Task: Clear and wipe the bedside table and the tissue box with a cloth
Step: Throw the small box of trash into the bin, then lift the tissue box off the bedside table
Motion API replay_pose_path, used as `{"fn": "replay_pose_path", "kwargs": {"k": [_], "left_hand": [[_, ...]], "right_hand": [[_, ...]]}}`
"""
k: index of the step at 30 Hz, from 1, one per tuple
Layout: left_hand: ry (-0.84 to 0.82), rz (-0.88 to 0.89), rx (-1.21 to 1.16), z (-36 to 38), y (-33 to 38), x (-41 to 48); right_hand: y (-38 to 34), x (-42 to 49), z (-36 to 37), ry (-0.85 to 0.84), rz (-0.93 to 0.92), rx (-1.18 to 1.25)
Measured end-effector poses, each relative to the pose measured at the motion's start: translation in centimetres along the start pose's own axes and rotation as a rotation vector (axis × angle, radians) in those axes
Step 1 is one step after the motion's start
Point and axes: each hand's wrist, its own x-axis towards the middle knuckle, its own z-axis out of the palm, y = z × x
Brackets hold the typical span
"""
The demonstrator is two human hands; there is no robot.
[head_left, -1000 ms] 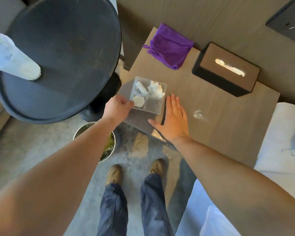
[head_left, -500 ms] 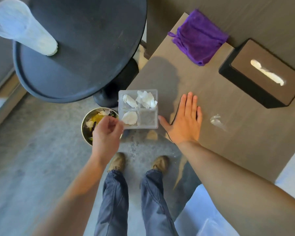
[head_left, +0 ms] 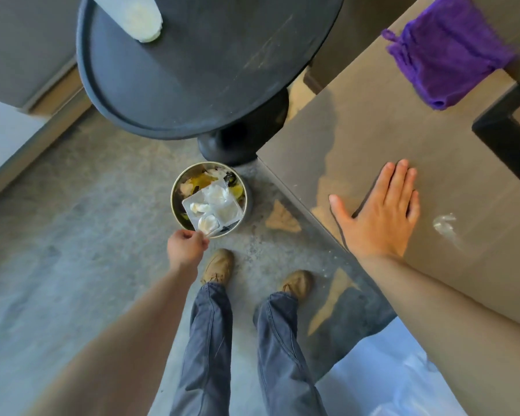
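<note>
Left hand (head_left: 187, 247) pinches the plastic tray (head_left: 213, 208) by a corner, right over the bin (head_left: 208, 199); right hand (head_left: 380, 213) lies flat, fingers together, on the bedside table (head_left: 357, 121). Clearing looks nearly done. The purple cloth (head_left: 446, 49) sits untouched, a wrapper scrap (head_left: 445, 225) remains, and the tissue box (head_left: 506, 139) is unwiped.

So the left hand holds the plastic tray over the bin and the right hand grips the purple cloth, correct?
No: the head view shows the right hand flat on the bedside table, apart from the purple cloth. The rest is right.
</note>
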Motion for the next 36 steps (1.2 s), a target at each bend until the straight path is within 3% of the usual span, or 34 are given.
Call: {"fn": "replay_pose_path", "kwargs": {"k": [10,13,22,29,36], "left_hand": [[-0.022,-0.241,-0.064,5.9,-1.7,6.6],[-0.063,-0.228,0.065,5.8,-2.2,6.9],[-0.246,-0.07,0.191,2.0,0.8,0.5],[-0.292,0.247,0.281,0.5,5.6,-7.7],[-0.317,0.555,0.404,4.7,13.6,-15.5]], "right_hand": [[0.4,-0.1,0.9,0.061,-0.028,-0.015],[0.4,-0.1,0.8,0.064,-0.027,-0.011],[0.5,0.3,0.4,0.009,-0.004,-0.022],[0.4,0.5,-1.2,-0.126,0.005,0.012],[3.0,2.4,-3.7,-0.499,-0.08,0.23]]}}
